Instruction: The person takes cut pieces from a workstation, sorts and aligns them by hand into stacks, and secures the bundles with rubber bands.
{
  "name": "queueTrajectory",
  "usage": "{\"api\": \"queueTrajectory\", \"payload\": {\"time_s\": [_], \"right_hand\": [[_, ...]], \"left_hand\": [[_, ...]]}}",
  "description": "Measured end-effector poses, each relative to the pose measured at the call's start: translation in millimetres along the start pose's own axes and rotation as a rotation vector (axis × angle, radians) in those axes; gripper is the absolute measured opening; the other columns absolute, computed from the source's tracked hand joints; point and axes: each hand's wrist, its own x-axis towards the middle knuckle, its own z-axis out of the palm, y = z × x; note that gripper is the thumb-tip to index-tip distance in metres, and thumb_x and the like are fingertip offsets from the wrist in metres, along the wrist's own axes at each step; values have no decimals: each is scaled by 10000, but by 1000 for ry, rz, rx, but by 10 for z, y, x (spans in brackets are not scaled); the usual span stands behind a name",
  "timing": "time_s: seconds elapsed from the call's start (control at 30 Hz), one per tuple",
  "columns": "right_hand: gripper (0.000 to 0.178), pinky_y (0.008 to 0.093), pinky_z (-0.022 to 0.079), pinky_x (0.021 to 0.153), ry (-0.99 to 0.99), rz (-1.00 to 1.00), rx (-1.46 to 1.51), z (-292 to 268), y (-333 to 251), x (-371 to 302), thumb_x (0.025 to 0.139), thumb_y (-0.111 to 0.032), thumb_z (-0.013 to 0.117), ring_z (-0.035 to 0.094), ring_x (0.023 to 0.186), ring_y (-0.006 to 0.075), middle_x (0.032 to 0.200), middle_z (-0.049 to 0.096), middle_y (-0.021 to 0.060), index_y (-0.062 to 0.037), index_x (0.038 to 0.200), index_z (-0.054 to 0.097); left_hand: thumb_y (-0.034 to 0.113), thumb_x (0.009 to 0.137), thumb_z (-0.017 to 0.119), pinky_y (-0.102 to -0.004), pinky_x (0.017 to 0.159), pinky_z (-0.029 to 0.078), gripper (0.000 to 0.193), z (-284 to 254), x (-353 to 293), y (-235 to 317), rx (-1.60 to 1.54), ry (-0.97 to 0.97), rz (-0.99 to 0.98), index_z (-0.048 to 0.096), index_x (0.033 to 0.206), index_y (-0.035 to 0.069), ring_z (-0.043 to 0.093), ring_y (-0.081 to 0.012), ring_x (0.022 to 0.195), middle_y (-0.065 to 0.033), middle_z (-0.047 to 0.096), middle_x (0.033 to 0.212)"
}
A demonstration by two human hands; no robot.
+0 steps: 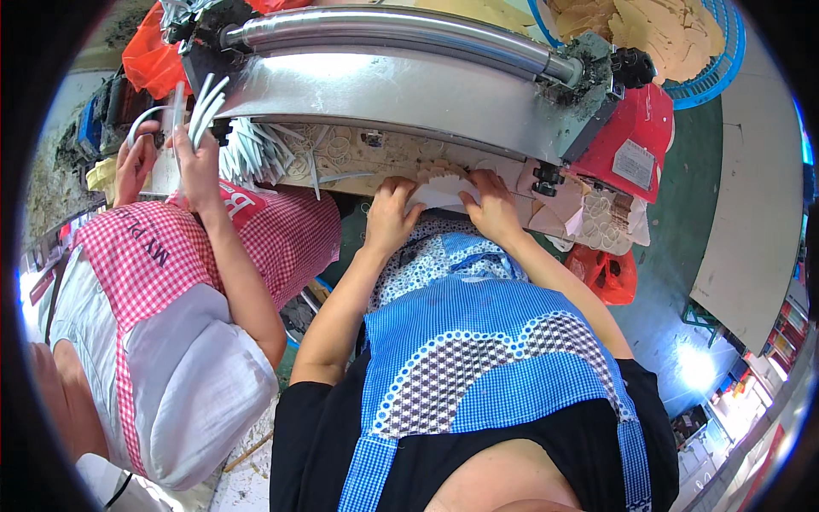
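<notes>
In front of my apron a pale, curved flat piece of sheet material [442, 189] spans the space between my two hands. My left hand [392, 213] grips its left end, thumb on the near side and fingers curled over. At the right end my right hand [495, 205] holds it in the same way, thumb toward the middle. Beige scalloped pieces [445, 170] lie just beyond it at the bench edge. What the pale piece is made of, I cannot tell.
A machine with a steel roller [401, 38] spans the bench ahead. At left, a co-worker's hand [198, 166] holds white strips [205, 111]; more strips [252, 154] lie nearby. Far right stands a blue basket [732, 51] of beige pieces. A red bag [604, 275] hangs below the bench.
</notes>
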Motion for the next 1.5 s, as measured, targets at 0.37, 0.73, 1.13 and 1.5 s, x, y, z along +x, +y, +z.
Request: {"api": "queueTrajectory", "payload": {"time_s": [0.37, 0.73, 1.13, 1.5], "right_hand": [[352, 461, 373, 945, -55, -82, 18, -52, -73, -75, 687, -117, 684, 402, 1146, 378, 1179, 483, 154, -31, 1003, 556], [327, 453, 433, 861, 56, -229, 14, -14, 30, 90, 747, -101, 619, 498, 1028, 387, 1074, 538, 173, -44, 1050, 511], [436, 279, 465, 637, -167, 429, 1055, -723, -655, -50, 955, -442, 433, 592, 714, 185, 762, 590, 43, -48, 1084, 567], [367, 215, 411, 427, -173, -199, 415, -1139, -856, -94, 898, -352, 578, 542, 475, 78, 664, 626, 74, -9, 1030, 584]], "left_hand": [[44, 709, 698, -389, 832, 438, 390, -42, -157, 154, 4, 81, -112, 542, 1066, 22, 517, -341, 1051, -155, 527, 1100], [50, 783, 638, -440, 787, 457, 356, 123, 53, 3, -89, 62, 43, 500, 1110, 21, 568, -391, 935, -208, 587, 998], [101, 781, 731, -248, 624, 478, 250, -642, -9, 894, -774, -93, -365, 573, 950, 6, 591, -90, 735, -28, 613, 810], [366, 779, 684, -352, 521, 478, 342, -913, 337, 1220, 294, 142, -102, 609, 750, 34, 628, -282, 600, -136, 649, 728]]}}
